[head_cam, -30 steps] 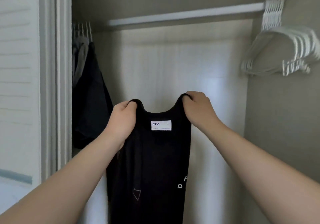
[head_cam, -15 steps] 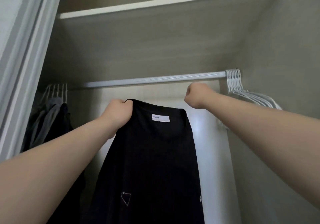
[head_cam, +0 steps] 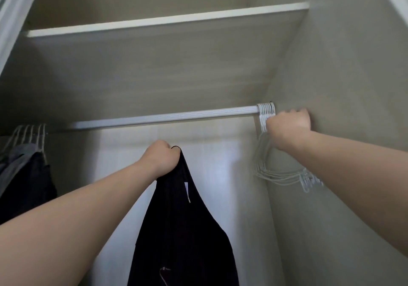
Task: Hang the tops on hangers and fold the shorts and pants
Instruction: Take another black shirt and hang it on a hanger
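Up in the closet, the pale rail [head_cam: 163, 117] runs across under the shelf [head_cam: 167, 24], and everything hangs off it or sits near it. At the rail's far left end a few white hangers carry hung clothes [head_cam: 24, 175], grey and black, bunched against the left side.

Below the middle of the rail, well clear of it, the left hand [head_cam: 162, 161] is held up as a fist, its fingers closed tight on one shoulder of the black top [head_cam: 183, 230]. The top dangles straight down from that single grip, collapsed into a narrow drape, with a small white label [head_cam: 187, 191] showing edge-on near the neckline and a faint pale mark low on the cloth.

At the rail's right end, hard by the side wall, a cluster of empty white hangers [head_cam: 267, 111] hooks over the rail, their lower bars fanning out below and partly behind the forearm. The right hand [head_cam: 288, 125] is up against those hooks just under the rail, fingers curled in; whether they actually grip a hanger I cannot tell from here.
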Demonstrator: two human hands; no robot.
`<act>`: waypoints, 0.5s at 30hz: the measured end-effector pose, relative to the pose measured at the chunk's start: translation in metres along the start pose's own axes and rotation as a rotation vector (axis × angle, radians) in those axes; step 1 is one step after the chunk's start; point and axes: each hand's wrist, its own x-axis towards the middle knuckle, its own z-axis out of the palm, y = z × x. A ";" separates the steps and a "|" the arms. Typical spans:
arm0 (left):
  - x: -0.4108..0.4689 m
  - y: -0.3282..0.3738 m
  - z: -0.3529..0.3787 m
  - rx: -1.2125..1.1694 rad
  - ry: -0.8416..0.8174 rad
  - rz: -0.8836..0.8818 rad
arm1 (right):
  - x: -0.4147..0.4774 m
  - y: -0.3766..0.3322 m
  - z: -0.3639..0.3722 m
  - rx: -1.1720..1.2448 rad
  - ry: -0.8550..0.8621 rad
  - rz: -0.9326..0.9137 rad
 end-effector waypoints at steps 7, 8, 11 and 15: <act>0.005 -0.006 0.001 0.044 -0.004 -0.001 | 0.010 -0.005 0.002 0.206 0.005 0.020; 0.006 -0.007 0.000 0.052 -0.003 0.000 | 0.011 -0.006 0.002 0.235 0.028 0.014; 0.007 -0.014 -0.005 0.079 0.019 -0.006 | 0.011 -0.014 0.001 0.386 0.082 -0.004; 0.003 -0.021 -0.019 0.141 0.088 -0.006 | 0.008 -0.038 0.000 0.879 -0.028 0.061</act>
